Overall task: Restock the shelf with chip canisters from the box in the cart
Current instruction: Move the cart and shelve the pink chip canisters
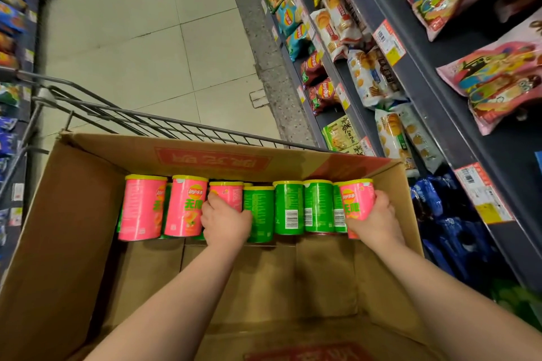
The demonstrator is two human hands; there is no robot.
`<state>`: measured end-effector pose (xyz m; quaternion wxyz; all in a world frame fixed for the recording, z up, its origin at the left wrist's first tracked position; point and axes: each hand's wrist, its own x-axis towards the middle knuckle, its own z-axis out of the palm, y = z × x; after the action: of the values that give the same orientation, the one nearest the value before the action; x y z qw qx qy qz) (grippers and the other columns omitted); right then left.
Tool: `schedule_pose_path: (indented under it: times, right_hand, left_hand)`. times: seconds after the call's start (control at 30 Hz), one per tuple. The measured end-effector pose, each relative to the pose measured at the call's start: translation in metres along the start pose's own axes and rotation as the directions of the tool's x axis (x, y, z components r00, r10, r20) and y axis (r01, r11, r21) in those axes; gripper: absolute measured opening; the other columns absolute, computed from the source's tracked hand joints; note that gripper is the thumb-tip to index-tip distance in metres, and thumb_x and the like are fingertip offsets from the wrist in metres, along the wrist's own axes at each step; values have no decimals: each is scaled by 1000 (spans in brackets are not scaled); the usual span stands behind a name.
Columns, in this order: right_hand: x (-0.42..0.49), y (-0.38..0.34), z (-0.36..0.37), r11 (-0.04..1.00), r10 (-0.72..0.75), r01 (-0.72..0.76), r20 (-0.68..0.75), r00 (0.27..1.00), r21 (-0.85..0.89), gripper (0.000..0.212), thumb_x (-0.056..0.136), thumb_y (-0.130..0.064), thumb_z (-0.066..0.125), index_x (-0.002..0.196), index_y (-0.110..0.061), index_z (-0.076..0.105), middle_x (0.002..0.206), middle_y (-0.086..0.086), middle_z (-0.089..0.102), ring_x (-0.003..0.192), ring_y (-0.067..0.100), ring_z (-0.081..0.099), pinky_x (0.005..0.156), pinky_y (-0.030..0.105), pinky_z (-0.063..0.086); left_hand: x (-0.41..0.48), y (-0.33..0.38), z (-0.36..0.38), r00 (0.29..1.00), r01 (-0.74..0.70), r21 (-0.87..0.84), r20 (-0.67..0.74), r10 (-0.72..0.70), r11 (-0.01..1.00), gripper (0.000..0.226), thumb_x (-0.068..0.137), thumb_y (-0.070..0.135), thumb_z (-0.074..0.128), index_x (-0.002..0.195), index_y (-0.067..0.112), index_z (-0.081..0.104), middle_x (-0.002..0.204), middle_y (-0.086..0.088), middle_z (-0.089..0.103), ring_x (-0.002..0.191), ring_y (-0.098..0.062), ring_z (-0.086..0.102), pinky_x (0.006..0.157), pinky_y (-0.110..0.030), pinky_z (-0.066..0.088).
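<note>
— So, walk me along it, left first.

— Two pink canisters [142,208] stand untouched at the left of the row, against the far wall of the cardboard box [73,214], which sits in the wire cart [123,114]. Next, the left hand [224,221] has its fingers curled over a third pink canister [227,193], with a green canister [259,214] touching its right side. Three more green ones follow. At the far right, the right hand [378,220] is wrapped around the last pink canister [356,199], fingers closed on it.

— What might go wrong?

— Lifting the left one could drag or tip that green neighbour, packed tight as they are. The right canister sits close to the box's right wall and could catch there.

— Room to move?

— Plenty. The near half of the box is bare cardboard, and the shelf [416,88] is just beside the cart on the right, though its visible levels look crowded with bags.
</note>
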<state>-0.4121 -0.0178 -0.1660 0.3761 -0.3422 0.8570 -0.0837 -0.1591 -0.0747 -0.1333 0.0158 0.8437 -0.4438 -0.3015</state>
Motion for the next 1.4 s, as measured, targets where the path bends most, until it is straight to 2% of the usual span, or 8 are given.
schedule_pose_path:
  times: [0.1, 0.23, 0.37, 0.57, 0.83, 1.2, 1.33, 1.4]
  right_hand:
    - [-2, 1, 1, 1000, -15, 15, 8, 1000, -4, 87, 71, -29, 79, 140, -17, 27, 129, 12, 46, 117, 33, 50, 92, 42, 45]
    - [-3, 1, 0, 999, -30, 30, 12, 999, -14, 89, 71, -30, 78, 141, -19, 25, 130, 11, 46, 117, 31, 50, 92, 42, 45]
    - [-5, 3, -2, 999, -35, 35, 13, 999, -10, 89, 71, -31, 78, 141, -19, 24, 131, 11, 45, 117, 31, 50, 92, 42, 46]
    - [-16, -1, -9, 999, -39, 38, 16, 999, 12, 87, 72, -30, 77, 141, -20, 25, 132, 10, 44, 112, 31, 53, 86, 38, 46]
    - [-55, -14, -13, 996, -62, 61, 25, 998, 67, 88, 72, -30, 77, 142, -22, 24, 128, 7, 45, 108, 27, 55, 87, 36, 48]
    - [-150, -29, 0, 965, -52, 72, -85, 995, 251, 87, 67, -34, 78, 138, -21, 30, 125, 7, 53, 109, 24, 55, 92, 38, 48]
    - [-184, -31, 2, 951, -43, 89, -159, 986, 297, 81, 67, -31, 78, 134, -19, 36, 121, 5, 55, 106, 22, 57, 89, 33, 48]
    - [-202, -30, 2, 941, -33, 96, -196, 980, 323, 79, 67, -29, 79, 134, -17, 37, 120, 5, 56, 103, 20, 58, 87, 30, 48]
  left_hand:
    - [4, -2, 2, 1000, 5, -37, -26, -6, 999, 80, 82, 23, 69, 143, 8, 20, 137, -20, 34, 124, -42, 40, 101, -50, 37]
    - [5, -6, 5, 1000, -22, 33, -18, 23, 999, 85, 85, 28, 67, 148, 12, 12, 140, -19, 29, 121, -45, 42, 99, -52, 38]
    - [2, -13, 2, 997, -73, 67, -34, 76, 995, 83, 81, 36, 70, 144, 10, 23, 135, -19, 35, 120, -44, 43, 97, -53, 40]
    - [-9, -16, -10, 985, -174, -54, -1, 174, 983, 78, 74, 35, 74, 136, 10, 34, 124, -17, 55, 113, -37, 54, 94, -47, 46]
    - [-26, -26, -27, 969, -237, -110, 38, 243, 965, 81, 72, 40, 75, 137, 15, 33, 121, -11, 57, 108, -33, 57, 93, -49, 49]
    - [-61, -39, -57, 861, -472, -164, 127, 493, 866, 83, 72, 40, 76, 138, 15, 32, 123, -9, 53, 110, -28, 55, 91, -39, 48]
    - [-75, -44, -68, 793, -561, -176, 164, 587, 808, 76, 71, 38, 75, 131, 13, 37, 121, -9, 54, 107, -27, 56, 90, -38, 48]
    - [-84, -47, -73, 749, -606, -205, 178, 638, 769, 80, 72, 37, 75, 137, 14, 34, 126, -8, 52, 112, -27, 54, 92, -39, 47]
